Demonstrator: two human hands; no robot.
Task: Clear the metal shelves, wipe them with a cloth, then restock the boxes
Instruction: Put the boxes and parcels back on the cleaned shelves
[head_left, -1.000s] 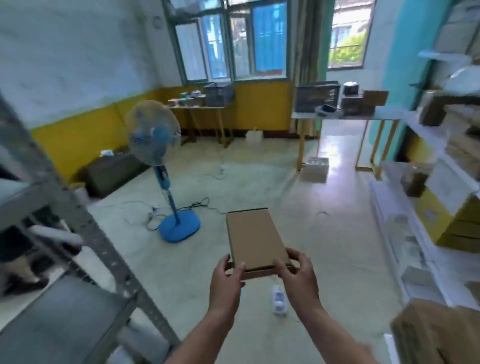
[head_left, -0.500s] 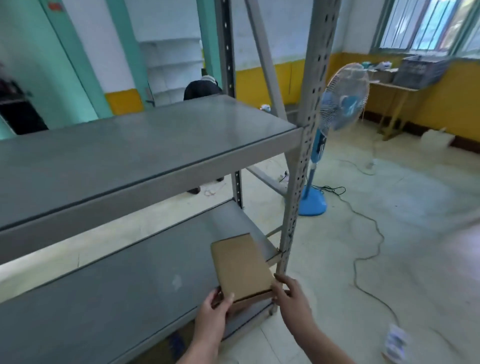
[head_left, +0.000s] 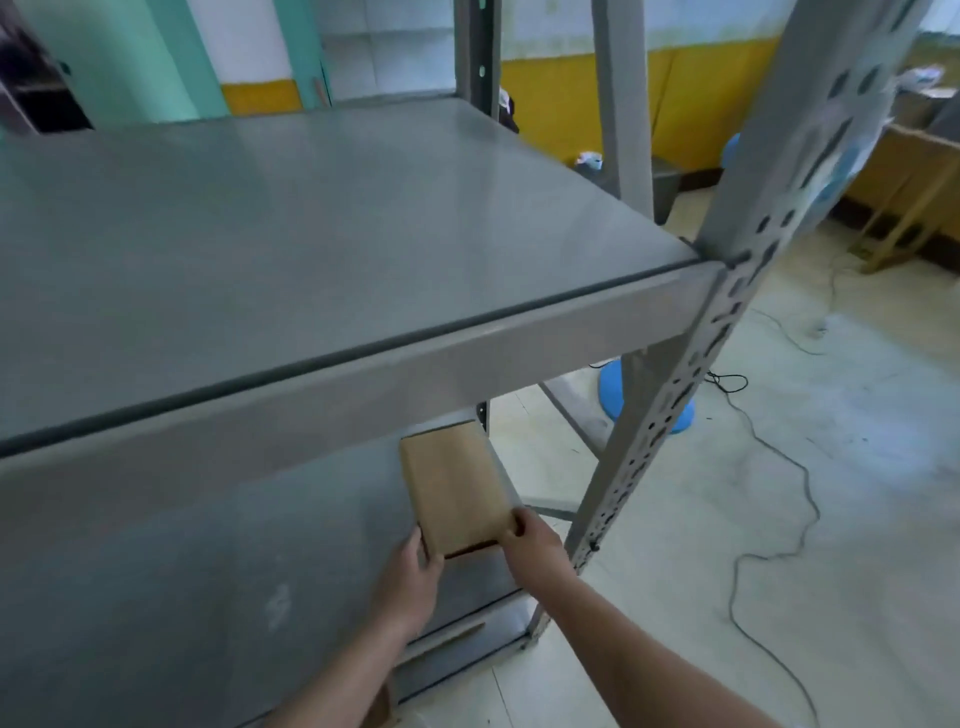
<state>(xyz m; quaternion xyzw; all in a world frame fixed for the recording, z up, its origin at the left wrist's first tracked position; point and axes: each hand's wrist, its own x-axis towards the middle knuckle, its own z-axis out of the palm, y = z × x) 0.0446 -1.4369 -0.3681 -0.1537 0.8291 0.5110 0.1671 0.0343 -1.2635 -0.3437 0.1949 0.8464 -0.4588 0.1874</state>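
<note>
I see the left hand (head_left: 413, 574) and the right hand (head_left: 535, 545) each gripping a near corner of the cardboard box (head_left: 454, 483). The box is at the right end of the lower shelf (head_left: 208, 571).

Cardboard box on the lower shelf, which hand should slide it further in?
Probably left: the left hand sits behind the cardboard box, over the lower shelf; the right hand is crowded by the upright post.
</note>
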